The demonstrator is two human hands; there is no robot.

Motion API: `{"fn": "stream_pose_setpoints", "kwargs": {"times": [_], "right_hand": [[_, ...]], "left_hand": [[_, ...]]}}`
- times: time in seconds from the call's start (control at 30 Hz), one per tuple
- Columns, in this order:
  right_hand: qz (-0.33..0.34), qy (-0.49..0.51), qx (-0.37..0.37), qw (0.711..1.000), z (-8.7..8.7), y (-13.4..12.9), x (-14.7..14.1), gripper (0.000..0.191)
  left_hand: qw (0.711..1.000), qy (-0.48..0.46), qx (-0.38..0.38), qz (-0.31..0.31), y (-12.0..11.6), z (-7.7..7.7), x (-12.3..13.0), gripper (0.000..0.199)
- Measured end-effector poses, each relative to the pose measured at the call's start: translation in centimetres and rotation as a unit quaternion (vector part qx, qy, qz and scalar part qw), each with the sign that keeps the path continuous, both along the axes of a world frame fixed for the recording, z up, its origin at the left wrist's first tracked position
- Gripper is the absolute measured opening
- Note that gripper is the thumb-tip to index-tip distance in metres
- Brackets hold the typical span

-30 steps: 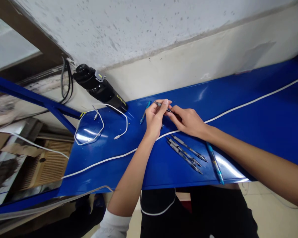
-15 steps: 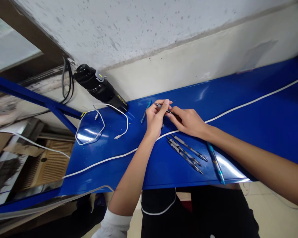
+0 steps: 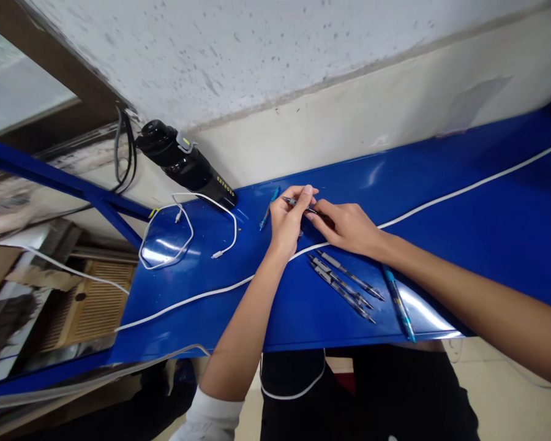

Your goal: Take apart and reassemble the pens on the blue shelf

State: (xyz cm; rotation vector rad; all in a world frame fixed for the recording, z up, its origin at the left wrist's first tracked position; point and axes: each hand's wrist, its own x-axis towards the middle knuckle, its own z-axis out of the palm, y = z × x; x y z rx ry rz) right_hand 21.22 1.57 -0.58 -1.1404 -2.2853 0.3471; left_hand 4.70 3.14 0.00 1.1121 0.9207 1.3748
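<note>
My left hand (image 3: 288,219) is closed round a dark pen (image 3: 290,200) whose grey-black end sticks out past its fingers. From the right, my right hand (image 3: 346,225) pinches the pen's other end, its fingertips close to my left thumb. Three pens with grey grips (image 3: 342,285) lie side by side on the blue table (image 3: 303,324), nearer the front edge. Under my right forearm rests a light-blue pen (image 3: 399,305). Another light-blue pen (image 3: 269,208) lies just left of my left hand. A small dark piece below my left palm is mostly hidden.
A black bottle (image 3: 188,162) stands by the wall at the back left. A looped white cable (image 3: 235,229) lies before it. One long white cable (image 3: 468,188) crosses the table beneath my left wrist. Blue frame bars (image 3: 64,177) rise at the left.
The pen end has shifted a little to the left and shows more beyond my left fingers. Both hands stay almost where they were; the things on the table have not moved.
</note>
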Motion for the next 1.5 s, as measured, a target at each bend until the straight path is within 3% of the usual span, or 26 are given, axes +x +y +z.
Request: {"fn": "stream_pose_setpoints", "kwargs": {"times": [0.63,0.87,1.13,1.37,1.5], "right_hand": [[-0.002,0.009,0.008,1.0,-0.2,0.1,0.0,0.03],[-0.008,0.035,-0.007,0.999,0.2,-0.1,0.1,0.031],[-0.014,0.042,-0.001,0.999,0.2,0.0,0.2,0.034],[-0.016,0.057,0.015,0.998,0.3,0.4,0.5,0.036],[-0.024,0.065,0.01,0.998,0.5,0.5,0.6,0.039]], "left_hand": [[1.0,-0.009,-0.001,0.001,-0.1,0.1,0.0,0.026],[1.0,-0.012,-0.001,0.028,0.0,0.2,-0.4,0.025],[0.994,-0.103,-0.005,0.037,0.3,0.6,-0.5,0.032],[0.992,-0.123,-0.007,-0.007,0.4,0.9,-0.8,0.026],[0.992,-0.124,-0.001,0.019,0.6,0.8,-1.1,0.027]]}}
